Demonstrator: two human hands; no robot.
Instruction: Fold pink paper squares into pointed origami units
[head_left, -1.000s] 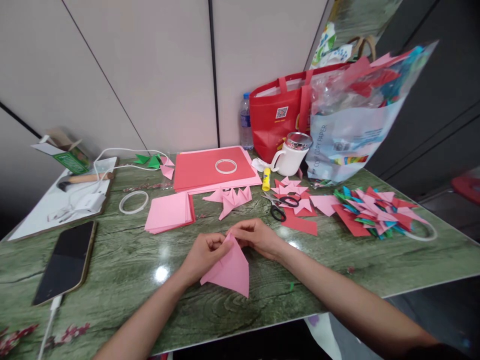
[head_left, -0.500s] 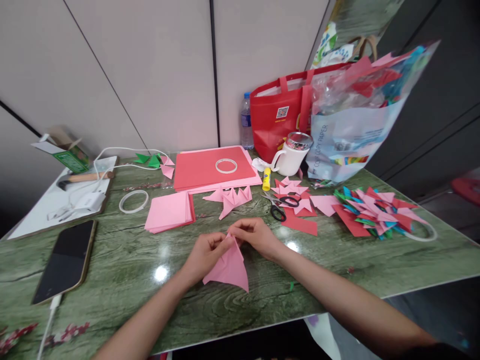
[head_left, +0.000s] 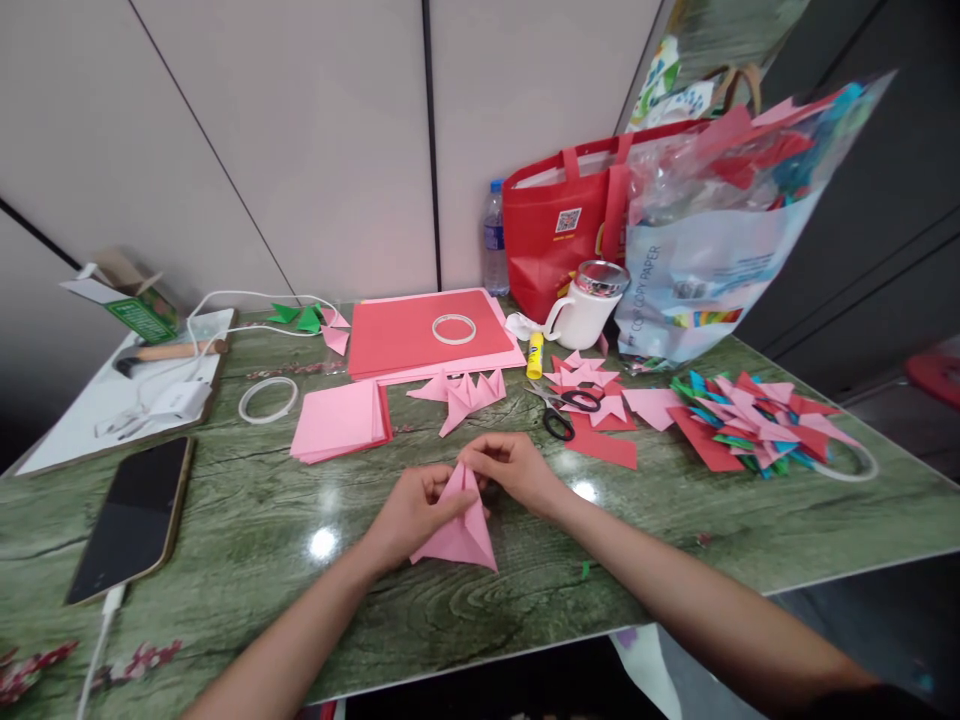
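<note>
A pink sheet of origami paper, partly folded to a point at its top, is held between both hands just above the table's front half. My left hand grips its left side, thumb lying across the front. At the top point, my right hand pinches the paper between thumb and fingers; some fingertips are hidden behind it. Beyond the hands lie folded pink paper pieces. To their left is a stack of pink and red paper squares, and to the right are black-handled scissors.
A yellow glue stick and a white mug stand behind the scissors. Colourful folded paper lies at right, before a plastic bag. At left are a phone, a tape roll and a hammer.
The pink paper's lower part now shows a central crease and narrower, triangular shape. My left thumb has shifted right across it; my right hand stays at the top point.
</note>
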